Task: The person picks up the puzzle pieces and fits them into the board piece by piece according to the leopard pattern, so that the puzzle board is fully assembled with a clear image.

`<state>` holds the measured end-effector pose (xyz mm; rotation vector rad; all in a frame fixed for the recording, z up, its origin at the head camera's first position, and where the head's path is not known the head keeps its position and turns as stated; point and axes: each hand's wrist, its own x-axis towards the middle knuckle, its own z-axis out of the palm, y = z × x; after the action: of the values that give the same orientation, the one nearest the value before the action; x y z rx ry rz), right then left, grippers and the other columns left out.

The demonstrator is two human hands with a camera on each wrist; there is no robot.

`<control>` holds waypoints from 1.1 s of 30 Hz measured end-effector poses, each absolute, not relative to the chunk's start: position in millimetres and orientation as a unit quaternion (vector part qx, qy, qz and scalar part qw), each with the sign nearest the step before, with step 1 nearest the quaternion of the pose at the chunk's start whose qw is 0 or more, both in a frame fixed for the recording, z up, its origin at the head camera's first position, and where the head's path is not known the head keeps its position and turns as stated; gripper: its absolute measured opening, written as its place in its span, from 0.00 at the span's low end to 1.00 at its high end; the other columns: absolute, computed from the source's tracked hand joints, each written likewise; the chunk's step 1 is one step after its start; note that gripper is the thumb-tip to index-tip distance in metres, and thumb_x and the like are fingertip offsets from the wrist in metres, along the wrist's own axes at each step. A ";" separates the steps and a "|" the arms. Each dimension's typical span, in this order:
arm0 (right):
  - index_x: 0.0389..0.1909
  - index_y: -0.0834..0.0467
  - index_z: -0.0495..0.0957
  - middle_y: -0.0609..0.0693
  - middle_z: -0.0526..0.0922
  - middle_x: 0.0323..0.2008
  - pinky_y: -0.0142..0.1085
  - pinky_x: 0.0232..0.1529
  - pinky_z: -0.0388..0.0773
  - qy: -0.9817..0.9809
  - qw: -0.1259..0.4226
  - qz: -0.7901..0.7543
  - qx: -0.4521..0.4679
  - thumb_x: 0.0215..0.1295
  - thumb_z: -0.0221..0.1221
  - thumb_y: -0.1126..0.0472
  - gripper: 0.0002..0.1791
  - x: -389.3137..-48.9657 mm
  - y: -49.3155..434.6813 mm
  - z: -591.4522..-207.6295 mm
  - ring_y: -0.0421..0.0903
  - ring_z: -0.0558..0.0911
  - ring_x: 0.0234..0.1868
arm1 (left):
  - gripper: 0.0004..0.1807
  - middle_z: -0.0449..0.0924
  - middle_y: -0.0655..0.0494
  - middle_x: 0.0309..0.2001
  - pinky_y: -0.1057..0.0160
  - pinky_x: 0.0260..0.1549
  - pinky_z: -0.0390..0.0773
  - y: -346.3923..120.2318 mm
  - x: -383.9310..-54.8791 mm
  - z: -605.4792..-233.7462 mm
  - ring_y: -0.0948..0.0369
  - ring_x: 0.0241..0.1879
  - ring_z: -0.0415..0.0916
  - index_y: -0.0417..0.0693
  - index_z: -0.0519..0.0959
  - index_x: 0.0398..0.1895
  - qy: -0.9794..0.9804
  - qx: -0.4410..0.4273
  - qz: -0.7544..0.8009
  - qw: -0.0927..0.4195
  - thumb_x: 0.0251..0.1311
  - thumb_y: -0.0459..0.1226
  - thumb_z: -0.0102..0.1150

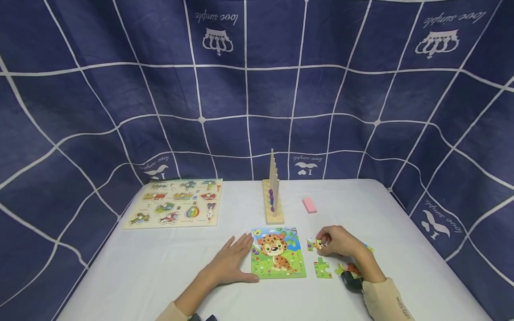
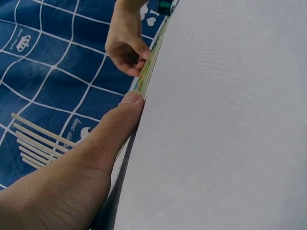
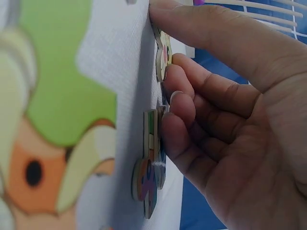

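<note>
A square puzzle board (image 1: pixel 277 253) with a spotted leopard cub picture lies flat on the white table. My left hand (image 1: pixel 230 263) rests at its left side, fingers spread and thumb (image 2: pixel 117 124) along the near corner. To the right of the board, my right hand (image 1: pixel 339 241) pinches a jigsaw piece (image 1: pixel 320 244) showing part of the cub's face. In the right wrist view, that piece (image 3: pixel 164 55) sits between thumb and fingers, its lower part near the table. A green jigsaw piece (image 1: pixel 322 268) lies just nearer; an orange-and-green piece (image 1: pixel 351 269) is partly hidden by the right wrist.
Behind the board stands a wooden peg stand (image 1: pixel 274 218) with upright rods and purple and blue beads. A pink block (image 1: pixel 309 205) lies to its right. At the back left is a wooden vehicle puzzle (image 1: pixel 172 203). A blue checked curtain (image 1: pixel 273 93) encloses the table.
</note>
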<state>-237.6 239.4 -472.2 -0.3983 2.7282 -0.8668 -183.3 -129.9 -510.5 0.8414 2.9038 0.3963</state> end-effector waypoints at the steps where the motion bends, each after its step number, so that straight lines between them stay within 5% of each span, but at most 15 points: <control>1: 0.35 0.58 0.80 0.46 0.77 0.27 0.29 0.28 0.71 0.936 0.124 -0.299 -0.141 0.42 0.77 0.60 0.19 -237.8 239.7 -472.2 0.42 0.73 0.30 | 0.66 0.46 0.53 0.78 0.47 0.76 0.47 -130.0 -183.5 -510.6 0.56 0.78 0.46 0.47 0.51 0.77 0.951 0.276 0.129 0.045 0.42 0.80 0.47; 33: 0.37 0.59 0.81 0.45 0.77 0.25 0.27 0.23 0.72 0.931 0.082 -0.312 -0.172 0.44 0.74 0.60 0.18 -242.5 247.0 -468.2 0.39 0.73 0.27 | 0.66 0.48 0.51 0.78 0.45 0.75 0.48 -130.8 -184.8 -509.2 0.54 0.78 0.48 0.44 0.52 0.76 0.948 0.280 0.142 0.045 0.43 0.79 0.49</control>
<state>-242.5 247.0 -468.2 -0.5125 2.7818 -0.9321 -184.8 -130.8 -509.2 0.8570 2.8969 0.4348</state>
